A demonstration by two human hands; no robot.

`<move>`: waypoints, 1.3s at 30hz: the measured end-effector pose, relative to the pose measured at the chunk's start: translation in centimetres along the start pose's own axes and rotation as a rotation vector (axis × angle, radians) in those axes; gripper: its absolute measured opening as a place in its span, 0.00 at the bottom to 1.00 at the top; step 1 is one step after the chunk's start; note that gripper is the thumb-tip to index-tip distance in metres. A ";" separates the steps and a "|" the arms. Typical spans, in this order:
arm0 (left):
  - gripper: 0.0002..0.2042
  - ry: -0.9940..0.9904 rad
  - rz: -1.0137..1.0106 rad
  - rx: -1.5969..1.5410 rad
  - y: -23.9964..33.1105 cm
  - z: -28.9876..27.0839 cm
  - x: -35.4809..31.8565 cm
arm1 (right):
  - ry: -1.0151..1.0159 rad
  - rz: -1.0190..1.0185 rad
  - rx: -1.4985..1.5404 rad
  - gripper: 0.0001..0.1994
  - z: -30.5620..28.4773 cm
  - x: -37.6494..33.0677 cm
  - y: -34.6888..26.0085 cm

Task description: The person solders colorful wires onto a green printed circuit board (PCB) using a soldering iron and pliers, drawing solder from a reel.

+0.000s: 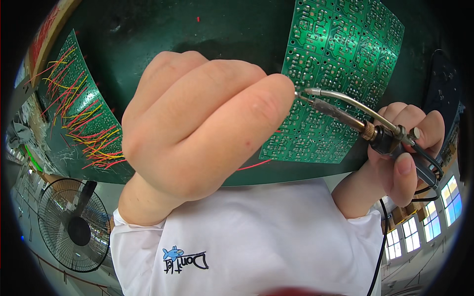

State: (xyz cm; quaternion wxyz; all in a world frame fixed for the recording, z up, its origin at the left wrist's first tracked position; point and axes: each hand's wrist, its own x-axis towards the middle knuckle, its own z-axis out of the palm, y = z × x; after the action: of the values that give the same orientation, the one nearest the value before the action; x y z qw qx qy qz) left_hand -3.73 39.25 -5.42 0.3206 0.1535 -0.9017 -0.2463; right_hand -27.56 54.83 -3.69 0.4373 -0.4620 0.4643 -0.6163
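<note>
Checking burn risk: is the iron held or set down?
Held: the right hand grips the iron, its tip pointing toward the left hand.

white shirt (276, 232), white sleeves (140, 228), small blue fish print (173, 253) (dark lettering (190, 262) beside it), bare hands (202, 123)

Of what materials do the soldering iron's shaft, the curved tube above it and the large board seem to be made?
Soldering iron's shaft: metal, dull and darkened, with a mottled surface.
Curved tube: smooth, shiny metal, judging by its silvery highlights; which metal, I cannot tell.
Large board: probably a thin laminate under a glossy green coating, since light glares on it.
</note>
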 end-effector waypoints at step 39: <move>0.07 0.058 -0.121 0.032 -1.0 1.7 3.0 | 0.238 0.015 0.167 0.11 -1.8 2.8 0.7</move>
State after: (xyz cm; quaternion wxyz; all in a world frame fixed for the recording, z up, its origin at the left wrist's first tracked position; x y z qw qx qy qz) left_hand -6.97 37.66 -5.60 0.3285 0.2201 -0.8849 -0.2463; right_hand -29.78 52.32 -4.17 0.4207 -0.3443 0.4632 -0.6999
